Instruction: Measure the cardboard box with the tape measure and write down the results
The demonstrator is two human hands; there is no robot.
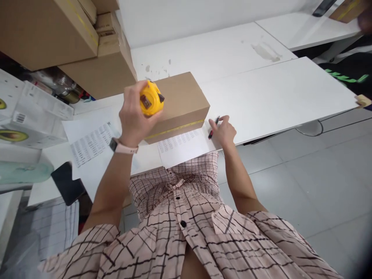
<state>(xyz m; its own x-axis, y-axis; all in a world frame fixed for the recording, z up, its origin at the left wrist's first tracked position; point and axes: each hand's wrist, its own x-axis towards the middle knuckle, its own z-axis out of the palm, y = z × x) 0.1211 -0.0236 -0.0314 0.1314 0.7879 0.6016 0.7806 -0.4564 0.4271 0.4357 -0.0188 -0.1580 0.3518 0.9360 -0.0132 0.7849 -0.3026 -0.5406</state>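
Note:
My left hand [132, 112] is wrapped around a yellow tape measure [151, 99], held up over the left part of a brown cardboard box [181, 97]. Along the box's near side, low down, runs a yellow measuring tape strip [177, 128]. To the right of the box, my right hand [225, 131] rests by the table edge, thumb and fingers closed about a black and red pen [214, 128]. Just in front of the box lies a printed sheet [183, 149], reaching over the table edge. A second printed sheet [93, 143] is under my left forearm's side.
Large cardboard boxes [99, 69] are stacked at the back left, beside white cartons [31, 112]. A dark phone [68, 184] lies at the left, near a greenish bottle [26, 172]. The white table [270, 100] stretches right, toward another box [348, 9].

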